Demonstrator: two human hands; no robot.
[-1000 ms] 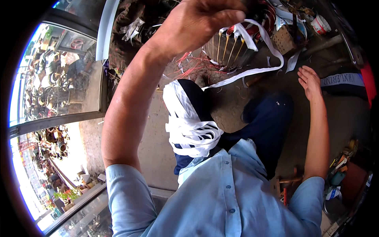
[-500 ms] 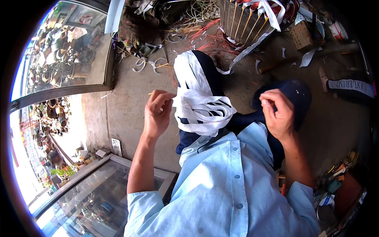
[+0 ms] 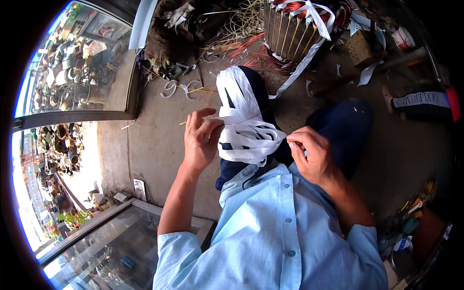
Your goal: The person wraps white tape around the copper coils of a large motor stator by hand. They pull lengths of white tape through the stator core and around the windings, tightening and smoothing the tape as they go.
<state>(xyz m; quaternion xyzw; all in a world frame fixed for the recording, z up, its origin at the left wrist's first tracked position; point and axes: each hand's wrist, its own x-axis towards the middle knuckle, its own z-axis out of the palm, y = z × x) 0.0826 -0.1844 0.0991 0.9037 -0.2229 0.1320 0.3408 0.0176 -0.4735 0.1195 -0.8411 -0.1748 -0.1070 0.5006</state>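
A loose bundle of white cloth tape (image 3: 251,140) lies in loops across my dark-trousered leg, its far strands draped over the knee. At its left edge my left hand (image 3: 202,137) is closed, thumb and forefinger pinching the tape. My right hand (image 3: 311,154) is closed in a pinch beside the bundle's right end; whatever is between those fingertips is too small to make out. A faint thin line crosses above the bundle. From the bundle's far side, a tape strip (image 3: 302,67) runs up to a round dark motor stator (image 3: 285,41) with red-brown wire windings.
Wire scraps (image 3: 246,19) and white offcuts litter the floor at the far side. A glass-topped cabinet (image 3: 121,246) stands at lower left, with a framed glass door (image 3: 77,113) beyond. A perforated block (image 3: 359,48) and a dark-and-grey shoe (image 3: 420,100) are on the right.
My right hand has moved left and down toward the tape bundle, its fingers now near the bundle's right end. My left hand has shifted slightly right onto the tape's edge.
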